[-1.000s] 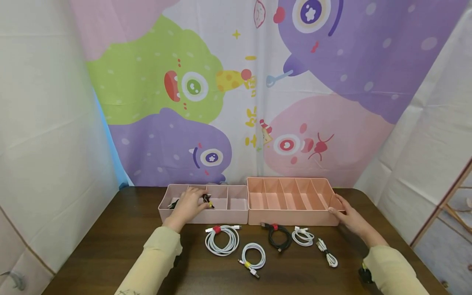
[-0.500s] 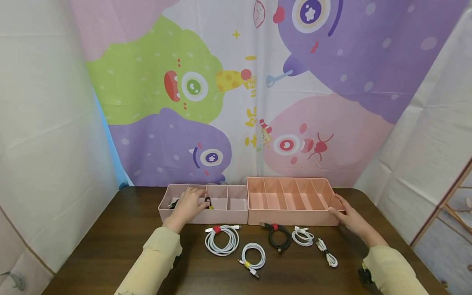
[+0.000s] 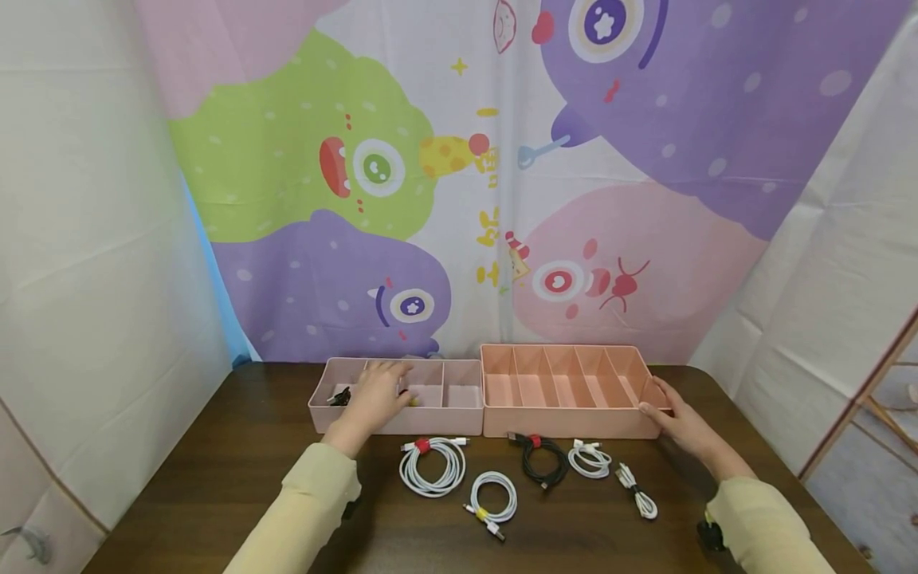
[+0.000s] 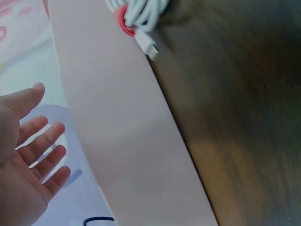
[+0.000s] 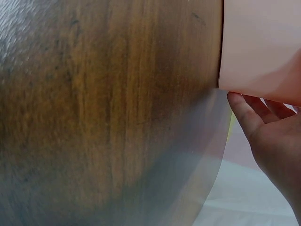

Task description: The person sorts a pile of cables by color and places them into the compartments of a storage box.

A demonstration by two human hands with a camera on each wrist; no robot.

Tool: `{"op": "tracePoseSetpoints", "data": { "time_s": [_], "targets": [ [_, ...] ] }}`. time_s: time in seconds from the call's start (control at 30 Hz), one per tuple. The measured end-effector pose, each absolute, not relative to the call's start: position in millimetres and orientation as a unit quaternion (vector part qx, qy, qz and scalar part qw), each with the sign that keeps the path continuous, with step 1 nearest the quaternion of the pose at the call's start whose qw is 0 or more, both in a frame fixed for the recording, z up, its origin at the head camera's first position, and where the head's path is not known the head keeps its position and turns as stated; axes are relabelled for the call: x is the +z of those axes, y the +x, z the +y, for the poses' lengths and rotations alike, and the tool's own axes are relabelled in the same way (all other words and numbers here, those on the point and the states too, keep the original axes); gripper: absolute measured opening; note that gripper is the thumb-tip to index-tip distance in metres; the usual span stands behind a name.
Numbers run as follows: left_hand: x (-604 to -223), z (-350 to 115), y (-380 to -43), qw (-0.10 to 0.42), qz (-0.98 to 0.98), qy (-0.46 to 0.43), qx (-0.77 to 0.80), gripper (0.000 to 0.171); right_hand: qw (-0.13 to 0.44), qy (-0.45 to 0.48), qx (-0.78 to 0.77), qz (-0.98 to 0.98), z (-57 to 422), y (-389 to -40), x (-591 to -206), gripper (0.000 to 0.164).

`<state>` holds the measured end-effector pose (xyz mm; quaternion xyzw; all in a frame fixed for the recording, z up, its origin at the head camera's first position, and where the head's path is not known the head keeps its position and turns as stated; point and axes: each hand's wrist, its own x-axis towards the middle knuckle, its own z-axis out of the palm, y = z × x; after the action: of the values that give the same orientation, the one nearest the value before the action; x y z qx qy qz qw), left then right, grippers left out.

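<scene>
The left hand (image 3: 373, 399), fingers apart and holding nothing, hangs over the mauve divided box (image 3: 423, 422); a black cable (image 3: 340, 397) lies in the compartment to its left. The right hand (image 3: 681, 422) rests extended fingers against the peach divided box (image 3: 574, 424). Stowing cables seems underway; next probably calls for pinching the red-tied white cable (image 3: 433, 490), right of and below the left hand.

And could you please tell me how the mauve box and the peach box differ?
The mauve box has four compartments, the peach box five. A black cable lies in the mauve box; none shows in the peach box. Both are open-topped and stand on the table.
</scene>
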<state>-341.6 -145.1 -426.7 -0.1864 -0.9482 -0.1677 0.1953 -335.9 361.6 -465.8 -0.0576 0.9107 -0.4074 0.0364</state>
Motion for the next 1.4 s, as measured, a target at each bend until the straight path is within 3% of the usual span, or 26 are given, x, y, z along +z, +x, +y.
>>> {"op": "tracePoseSetpoints", "data": {
  "time_s": [1.4],
  "targets": [
    [-385.1, -109.8, -293.5, 0.246, -0.921, -0.223, -0.202, 0.045, 0.034, -0.056, -0.384, 0.921, 362.0, -336.8, -466.0, 0.081]
  ]
}}
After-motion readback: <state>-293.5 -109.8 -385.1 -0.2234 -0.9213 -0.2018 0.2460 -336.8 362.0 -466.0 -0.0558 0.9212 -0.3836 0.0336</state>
